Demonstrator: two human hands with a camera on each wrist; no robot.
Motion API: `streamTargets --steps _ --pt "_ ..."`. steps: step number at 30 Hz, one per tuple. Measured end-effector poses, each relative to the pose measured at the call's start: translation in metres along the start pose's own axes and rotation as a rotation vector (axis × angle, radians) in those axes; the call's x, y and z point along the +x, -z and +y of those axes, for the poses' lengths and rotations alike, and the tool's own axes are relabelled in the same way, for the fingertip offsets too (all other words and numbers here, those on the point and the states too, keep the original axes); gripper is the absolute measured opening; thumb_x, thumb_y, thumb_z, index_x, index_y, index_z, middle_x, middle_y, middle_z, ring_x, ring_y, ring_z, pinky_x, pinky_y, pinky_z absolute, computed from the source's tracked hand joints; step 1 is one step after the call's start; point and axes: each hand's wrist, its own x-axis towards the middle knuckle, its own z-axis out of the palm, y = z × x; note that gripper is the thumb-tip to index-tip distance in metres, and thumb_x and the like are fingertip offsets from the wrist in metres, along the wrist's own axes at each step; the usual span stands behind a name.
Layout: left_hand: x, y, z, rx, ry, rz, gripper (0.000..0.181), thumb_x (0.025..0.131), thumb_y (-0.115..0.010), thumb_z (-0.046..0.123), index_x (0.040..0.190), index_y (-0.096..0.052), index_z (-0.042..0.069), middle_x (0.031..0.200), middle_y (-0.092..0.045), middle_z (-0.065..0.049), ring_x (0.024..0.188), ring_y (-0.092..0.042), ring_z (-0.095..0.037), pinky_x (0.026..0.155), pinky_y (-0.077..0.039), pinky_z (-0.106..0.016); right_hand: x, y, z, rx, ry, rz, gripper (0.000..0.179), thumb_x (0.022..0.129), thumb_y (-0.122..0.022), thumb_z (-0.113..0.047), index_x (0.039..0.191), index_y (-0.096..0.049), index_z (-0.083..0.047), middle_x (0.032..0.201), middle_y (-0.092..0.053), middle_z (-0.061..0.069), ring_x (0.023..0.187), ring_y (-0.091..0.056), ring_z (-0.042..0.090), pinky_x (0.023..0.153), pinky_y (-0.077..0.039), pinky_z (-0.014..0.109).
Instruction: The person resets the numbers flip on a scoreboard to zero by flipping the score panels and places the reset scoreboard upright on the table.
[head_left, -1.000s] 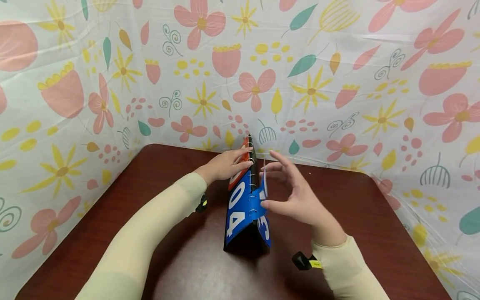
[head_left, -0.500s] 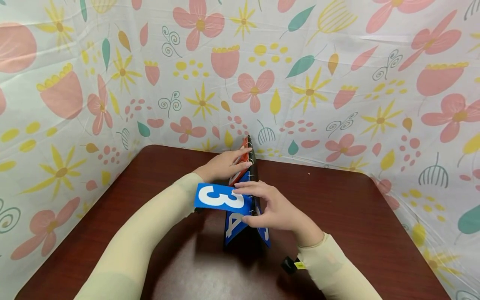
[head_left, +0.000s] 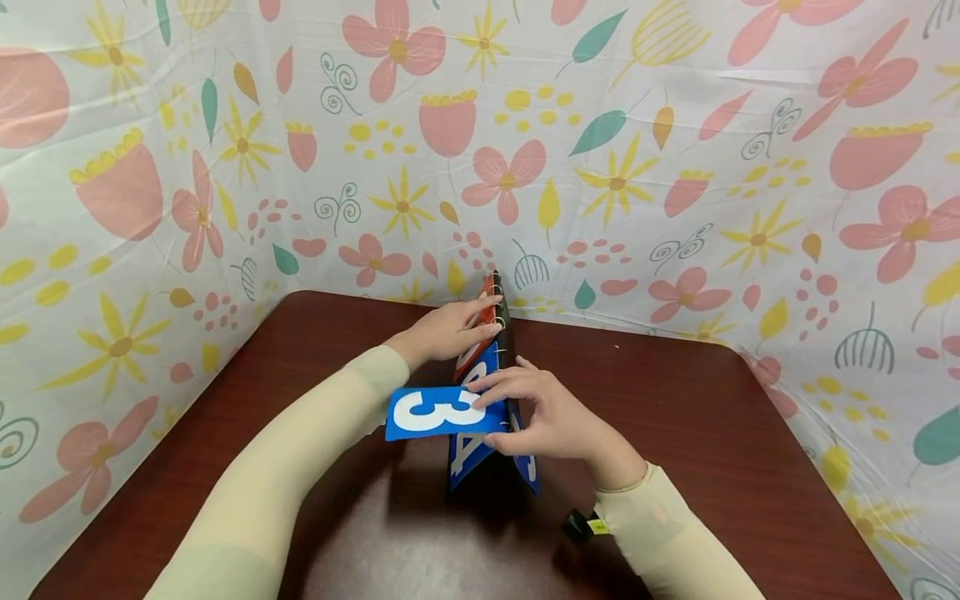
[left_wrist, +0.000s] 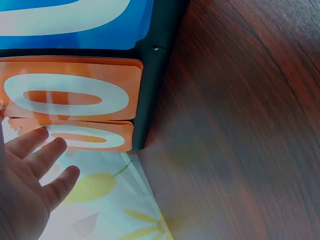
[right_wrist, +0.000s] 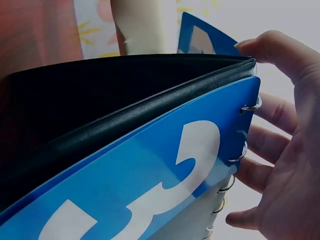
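A tent-shaped flip scoreboard [head_left: 505,337] with metal rings along its ridge stands on the table, one end toward me. My left hand [head_left: 442,331] rests at the far part of the ridge; the left wrist view shows its fingers [left_wrist: 45,157] extended beside the orange-red zero cards [left_wrist: 65,97]. Over the near part of the ridge, my right hand [head_left: 551,417] holds a blue card marked 3 [head_left: 450,412] between thumb and fingers. That card sticks out to the left, partly covering a blue 4 card [head_left: 467,457]. More blue cards [right_wrist: 170,165] hang on the right slope.
The dark red-brown table [head_left: 675,433] extends around the scoreboard. A flower-patterned cloth [head_left: 637,167] hangs behind it and on both sides. A small black device with a yellow tag [head_left: 585,527] is at the right sleeve.
My right hand has carried the blue 3 card from upright at the ridge over to the left side, then slightly lower. The left hand has stayed put.
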Motion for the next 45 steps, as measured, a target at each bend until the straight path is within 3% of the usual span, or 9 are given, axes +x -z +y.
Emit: streamTargets --steps 8,19,26,31,36,39,42,43,45 --pt "0.000 0.004 -0.001 0.028 -0.013 -0.006 0.078 0.093 -0.030 0.086 0.161 -0.027 0.046 0.162 -0.045 0.002 0.143 -0.053 -0.024 0.113 -0.046 -0.055 0.001 0.000 0.000 0.019 0.038 -0.055 0.025 0.083 -0.083 -0.023 0.108 -0.078 -0.024 0.126 -0.074 -0.001 0.124 -0.064 0.019 0.116 -0.019 0.077" --pt "-0.001 0.008 0.001 0.034 -0.036 -0.006 0.076 0.095 -0.033 0.082 0.161 -0.029 0.044 0.156 -0.053 -0.002 0.134 -0.060 -0.024 0.109 -0.050 -0.052 0.002 -0.008 -0.018 -0.330 0.013 -0.144 0.012 0.085 -0.078 -0.033 0.092 -0.076 -0.024 0.117 -0.075 -0.003 0.125 -0.057 0.018 0.114 -0.023 0.078" --pt "0.001 0.008 0.001 0.035 -0.044 -0.015 0.077 0.095 -0.033 0.082 0.161 -0.027 0.045 0.131 -0.068 -0.007 0.118 -0.067 -0.023 0.103 -0.053 -0.049 0.002 -0.016 -0.021 -0.458 0.060 -0.115 0.011 0.082 -0.078 -0.031 0.084 -0.071 -0.022 0.102 -0.070 -0.007 0.118 -0.057 0.017 0.109 -0.042 0.056" --pt "0.001 0.007 0.001 0.053 -0.041 -0.018 0.078 0.094 -0.032 0.084 0.161 -0.027 0.045 0.148 -0.060 -0.005 0.127 -0.064 -0.023 0.106 -0.052 -0.049 0.000 -0.021 -0.019 -0.504 0.077 -0.099 0.014 0.084 -0.077 -0.033 0.083 -0.067 -0.023 0.094 -0.066 -0.011 0.119 -0.059 0.022 0.109 -0.043 0.052" --pt "0.001 0.007 0.000 0.058 -0.057 -0.004 0.078 0.095 -0.032 0.083 0.162 -0.028 0.042 0.144 -0.062 -0.004 0.127 -0.063 -0.023 0.106 -0.052 -0.050 0.000 -0.020 -0.016 -0.464 0.118 -0.097 0.017 0.086 -0.078 -0.035 0.086 -0.068 -0.022 0.095 -0.067 -0.010 0.120 -0.061 0.022 0.113 -0.043 0.047" --pt "0.000 0.008 0.000 0.051 -0.066 -0.007 0.079 0.096 -0.032 0.081 0.162 -0.028 0.040 0.111 -0.071 -0.006 0.107 -0.069 -0.024 0.099 -0.055 -0.050 -0.003 -0.013 -0.018 -0.335 0.074 -0.138 0.021 0.089 -0.078 -0.037 0.099 -0.073 -0.019 0.116 -0.071 -0.007 0.130 -0.059 0.025 0.116 -0.042 0.048" --pt "0.000 0.007 0.000 0.051 -0.067 -0.022 0.079 0.096 -0.032 0.081 0.163 -0.027 0.039 0.088 -0.065 -0.004 0.093 -0.068 -0.022 0.096 -0.056 -0.049 -0.009 0.000 -0.021 -0.188 -0.020 -0.142 0.036 0.089 -0.080 -0.039 0.118 -0.074 -0.019 0.140 -0.065 -0.005 0.146 -0.047 0.030 0.117 -0.041 0.054" --pt "0.000 0.007 0.000 0.053 -0.065 -0.029 0.079 0.096 -0.031 0.082 0.163 -0.027 0.040 0.085 -0.063 -0.005 0.090 -0.067 -0.021 0.096 -0.056 -0.049 -0.011 0.004 -0.021 -0.154 -0.048 -0.128 0.041 0.088 -0.081 -0.038 0.123 -0.073 -0.019 0.145 -0.063 -0.005 0.150 -0.043 0.031 0.118 -0.040 0.057" --pt "0.001 0.007 0.000 0.059 -0.057 -0.030 0.079 0.095 -0.030 0.083 0.162 -0.027 0.041 0.102 -0.070 -0.002 0.104 -0.068 -0.018 0.103 -0.054 -0.050 -0.015 0.014 -0.022 -0.123 -0.090 -0.086 0.049 0.086 -0.084 -0.039 0.129 -0.070 -0.020 0.148 -0.061 -0.005 0.153 -0.038 0.031 0.117 -0.039 0.059"
